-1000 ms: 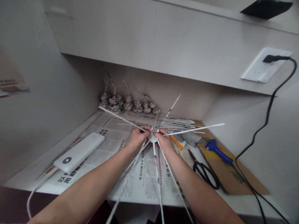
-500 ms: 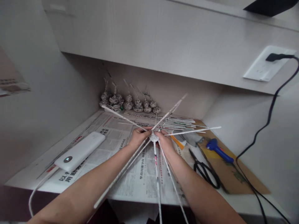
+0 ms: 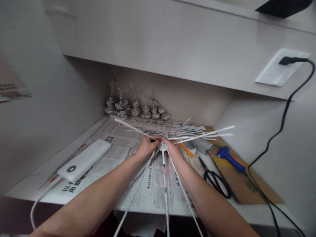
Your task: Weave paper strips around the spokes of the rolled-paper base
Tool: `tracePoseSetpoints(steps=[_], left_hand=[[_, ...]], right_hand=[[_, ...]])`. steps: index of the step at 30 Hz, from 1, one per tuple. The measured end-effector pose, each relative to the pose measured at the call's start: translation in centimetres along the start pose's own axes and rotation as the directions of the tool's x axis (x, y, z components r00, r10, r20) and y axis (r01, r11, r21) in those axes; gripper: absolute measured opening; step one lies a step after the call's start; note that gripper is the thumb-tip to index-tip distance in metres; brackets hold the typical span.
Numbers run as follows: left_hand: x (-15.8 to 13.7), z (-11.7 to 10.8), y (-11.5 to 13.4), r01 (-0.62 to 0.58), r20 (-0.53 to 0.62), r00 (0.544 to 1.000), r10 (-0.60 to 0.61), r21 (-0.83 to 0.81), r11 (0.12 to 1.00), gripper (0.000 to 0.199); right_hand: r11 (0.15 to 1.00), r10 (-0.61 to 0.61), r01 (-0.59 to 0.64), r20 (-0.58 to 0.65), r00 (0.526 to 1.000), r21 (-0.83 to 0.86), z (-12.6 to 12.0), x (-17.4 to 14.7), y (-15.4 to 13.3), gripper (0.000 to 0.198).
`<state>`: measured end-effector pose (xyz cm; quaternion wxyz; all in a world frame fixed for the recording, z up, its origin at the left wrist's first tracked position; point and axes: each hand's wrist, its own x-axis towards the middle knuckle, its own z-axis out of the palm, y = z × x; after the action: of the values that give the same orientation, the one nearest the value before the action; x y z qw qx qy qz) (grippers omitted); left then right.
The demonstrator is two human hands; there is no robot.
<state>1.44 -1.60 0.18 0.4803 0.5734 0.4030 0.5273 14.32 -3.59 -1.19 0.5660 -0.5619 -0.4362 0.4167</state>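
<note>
A small round weave of rolled paper strips (image 3: 163, 146) sits between my hands, with long white spokes fanning out from it. My left hand (image 3: 148, 144) pinches its left edge. On the opposite side, my right hand (image 3: 172, 146) grips the weave, fingers curled and thumb near the top. Several spokes hang toward me, including one with a pink mark (image 3: 164, 168); others point away to the left and right. The fingertips partly hide the far edge of the weave.
Newspaper (image 3: 138, 194) covers the table. Gourd-shaped woven pieces (image 3: 145, 112) stand at the back wall, near loose paper rods (image 3: 197, 127). Black scissors (image 3: 217, 181) and a blue-handled tool (image 3: 230, 158) on cardboard (image 3: 254, 194) lie right. A white power bank (image 3: 85, 159) with its cable lies left.
The spoke that pointed up and away has swung down to the right, beside another right-hand spoke. The spokes at lower left have shifted. Both hands stay on the weave.
</note>
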Motion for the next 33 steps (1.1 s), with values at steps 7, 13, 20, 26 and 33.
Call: tracePoseSetpoints(steps=[7, 13, 20, 26, 33], left_hand=[[0.8, -0.7, -1.2, 0.153, 0.055, 0.988, -0.145, -0.188, 0.970, 0.037], [0.7, -1.0, -0.6, 0.351, 0.118, 0.936, -0.331, -0.340, 0.872, 0.033], [1.1, -1.1, -0.8, 0.464, 0.186, 0.885, -0.427, -0.418, 0.781, 0.025], [0.8, -0.8, -0.6, 0.505, 0.195, 0.863, -0.466, -0.377, 0.777, 0.026], [0.3, -0.6, -0.2, 0.459, 0.207, 0.888, -0.410, -0.390, 0.798, 0.034]], right_hand=[[1.000, -0.025, 0.025, -0.016, 1.000, -0.005, -0.3, 0.2, -0.6, 0.024], [0.996, -0.048, 0.051, 0.039, 0.998, -0.072, -1.1, 0.3, -1.4, 0.025], [0.994, -0.064, 0.070, 0.065, 0.996, -0.087, -1.1, 0.4, -1.4, 0.023], [0.992, -0.091, 0.100, 0.111, 0.990, -0.083, -0.9, 0.4, -1.0, 0.029], [0.999, 0.015, -0.015, -0.008, 1.000, 0.047, -0.7, 0.8, -0.4, 0.041]])
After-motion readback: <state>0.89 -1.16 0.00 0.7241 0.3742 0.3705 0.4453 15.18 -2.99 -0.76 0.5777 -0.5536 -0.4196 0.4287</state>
